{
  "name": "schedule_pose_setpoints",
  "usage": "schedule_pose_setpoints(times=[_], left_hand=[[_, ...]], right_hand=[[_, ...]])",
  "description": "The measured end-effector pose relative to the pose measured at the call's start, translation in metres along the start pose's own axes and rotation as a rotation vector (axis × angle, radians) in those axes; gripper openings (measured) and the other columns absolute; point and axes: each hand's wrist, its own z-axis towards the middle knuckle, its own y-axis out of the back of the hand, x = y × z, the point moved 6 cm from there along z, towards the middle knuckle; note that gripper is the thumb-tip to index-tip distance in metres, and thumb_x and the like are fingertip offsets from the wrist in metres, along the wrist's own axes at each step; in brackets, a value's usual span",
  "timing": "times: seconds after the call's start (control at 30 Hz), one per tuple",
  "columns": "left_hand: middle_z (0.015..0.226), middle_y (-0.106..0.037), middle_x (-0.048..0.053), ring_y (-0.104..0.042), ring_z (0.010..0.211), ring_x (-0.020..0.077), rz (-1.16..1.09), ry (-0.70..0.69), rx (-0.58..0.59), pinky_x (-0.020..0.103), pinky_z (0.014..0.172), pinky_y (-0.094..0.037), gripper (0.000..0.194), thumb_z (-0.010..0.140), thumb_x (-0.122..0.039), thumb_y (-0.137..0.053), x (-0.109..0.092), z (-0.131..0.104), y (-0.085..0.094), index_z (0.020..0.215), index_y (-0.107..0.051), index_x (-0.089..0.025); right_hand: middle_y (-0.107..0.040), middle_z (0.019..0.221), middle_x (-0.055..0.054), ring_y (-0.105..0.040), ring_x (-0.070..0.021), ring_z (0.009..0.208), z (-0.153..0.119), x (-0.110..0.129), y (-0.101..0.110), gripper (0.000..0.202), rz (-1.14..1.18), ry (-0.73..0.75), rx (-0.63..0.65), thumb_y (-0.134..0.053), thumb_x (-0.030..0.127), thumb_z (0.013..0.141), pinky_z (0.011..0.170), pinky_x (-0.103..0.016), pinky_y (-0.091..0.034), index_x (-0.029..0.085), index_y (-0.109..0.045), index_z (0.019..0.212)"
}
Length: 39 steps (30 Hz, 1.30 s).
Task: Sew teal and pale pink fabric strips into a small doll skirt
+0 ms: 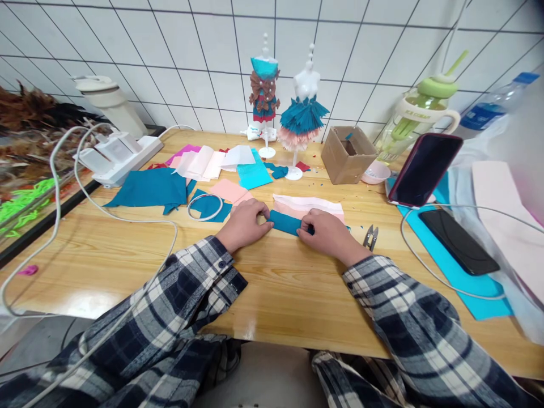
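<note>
A dark teal strip of crepe paper or cloth (pixel 285 222) lies between my two hands on the wooden table. My left hand (pixel 249 222) pinches its left end, fingers closed. At the other end, my right hand (pixel 323 231) has its fingers curled and closed on the strip. Just behind the strip is a pale pink folded piece (pixel 312 205), partly covered by my right hand. Small thread snips (pixel 371 238) rest to the right of that hand. A white ring (pixel 204 207) sits on a teal scrap left of my left hand.
Two small dress forms, one in a teal ruffled skirt (pixel 304 116) and one in a brown-bowed dress (pixel 264 93), stand by the tiled wall. A cardboard box (pixel 347 156), a propped phone (pixel 426 169) and a drink bottle (pixel 419 116) are at right. A white cable (pixel 127 216) crosses the left side.
</note>
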Motion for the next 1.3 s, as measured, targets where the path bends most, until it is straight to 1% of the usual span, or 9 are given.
schedule_pose_setpoints(times=[0.1, 0.2, 0.27, 0.33, 0.5, 0.63, 0.97, 1.1, 1.3], left_hand=[[0.102, -0.063, 0.008, -0.055, 0.1, 0.0277, 0.039, 0.01, -0.079, 0.044, 0.09, -0.043, 0.031, 0.075, -0.034, -0.065, -0.009, -0.005, 0.006, 0.101, -0.059, -0.019], [0.126, -0.056, 0.015, -0.047, 0.122, 0.0304, 0.105, -0.135, -0.14, 0.048, 0.104, -0.035, 0.037, 0.086, -0.029, -0.053, -0.04, -0.023, 0.005, 0.12, -0.052, -0.015], [0.143, -0.044, 0.017, -0.036, 0.135, 0.0287, 0.136, -0.315, -0.041, 0.046, 0.111, -0.029, 0.047, 0.091, -0.026, -0.042, -0.067, -0.041, -0.009, 0.136, -0.041, -0.011], [0.151, -0.034, 0.017, -0.026, 0.142, 0.0279, 0.196, -0.381, 0.08, 0.046, 0.115, -0.023, 0.056, 0.094, -0.03, -0.038, -0.083, -0.058, -0.026, 0.145, -0.03, -0.009], [0.155, -0.026, 0.018, -0.021, 0.143, 0.0368, 0.297, -0.219, 0.156, 0.066, 0.112, -0.009, 0.066, 0.093, -0.05, -0.036, -0.08, -0.068, -0.038, 0.147, -0.029, -0.013], [0.157, -0.022, 0.013, -0.015, 0.142, 0.0454, 0.322, -0.147, 0.194, 0.077, 0.103, -0.011, 0.074, 0.089, -0.062, -0.037, -0.077, -0.065, -0.035, 0.149, -0.029, -0.019], [0.158, -0.02, 0.009, -0.014, 0.143, 0.0434, 0.4, -0.127, 0.209, 0.076, 0.101, -0.019, 0.073, 0.09, -0.062, -0.035, -0.077, -0.067, -0.034, 0.151, -0.022, -0.025], [0.158, -0.023, 0.009, -0.018, 0.142, 0.0434, 0.411, -0.149, 0.186, 0.079, 0.099, -0.016, 0.07, 0.09, -0.063, -0.035, -0.075, -0.067, -0.033, 0.15, -0.023, -0.029], [0.157, -0.026, 0.008, -0.017, 0.143, 0.041, 0.416, -0.211, 0.092, 0.076, 0.103, -0.009, 0.068, 0.089, -0.066, -0.035, -0.071, -0.067, -0.03, 0.148, -0.031, -0.032]], right_hand=[[-0.056, 0.078, -0.002, -0.053, -0.0161, 0.074, 0.001, 0.0, 0.0, 0.018, -0.006, 0.006, -0.002, -0.058, 0.031, 0.081, 0.064, -0.028, -0.035, 0.02, -0.058, 0.067], [-0.057, 0.08, -0.003, -0.053, -0.0164, 0.075, 0.001, 0.0, -0.001, 0.017, -0.008, 0.007, 0.004, -0.058, 0.031, 0.082, 0.064, -0.028, -0.035, 0.02, -0.059, 0.068], [-0.058, 0.081, -0.004, -0.054, -0.0165, 0.076, 0.001, 0.0, -0.002, 0.016, -0.011, 0.005, 0.014, -0.057, 0.03, 0.082, 0.064, -0.027, -0.036, 0.02, -0.06, 0.069], [-0.059, 0.081, -0.004, -0.055, -0.0164, 0.076, 0.001, 0.0, -0.002, 0.016, -0.013, 0.003, 0.018, -0.056, 0.028, 0.083, 0.065, -0.027, -0.036, 0.02, -0.061, 0.07], [-0.058, 0.081, -0.004, -0.055, -0.0163, 0.077, 0.0, 0.0, -0.001, 0.02, 0.003, -0.006, 0.0, -0.056, 0.031, 0.085, 0.066, -0.027, -0.036, 0.02, -0.061, 0.069], [-0.058, 0.081, -0.003, -0.054, -0.0154, 0.076, -0.001, -0.001, -0.001, 0.021, 0.023, 0.0, 0.001, -0.055, 0.031, 0.086, 0.066, -0.026, -0.035, 0.02, -0.061, 0.07], [-0.059, 0.083, -0.003, -0.055, -0.0152, 0.077, -0.006, 0.002, 0.007, 0.021, 0.01, 0.032, -0.037, -0.056, 0.034, 0.088, 0.068, -0.026, -0.037, 0.02, -0.063, 0.075], [-0.063, 0.089, -0.005, -0.056, -0.0187, 0.09, -0.018, 0.004, 0.023, 0.017, -0.045, 0.079, -0.084, -0.058, 0.036, 0.087, 0.075, -0.028, -0.039, 0.021, -0.065, 0.083], [-0.065, 0.087, -0.003, -0.057, -0.0201, 0.087, -0.024, -0.002, 0.023, 0.019, -0.076, 0.075, 0.002, -0.066, 0.041, 0.08, 0.072, -0.03, -0.038, 0.023, -0.064, 0.086]])
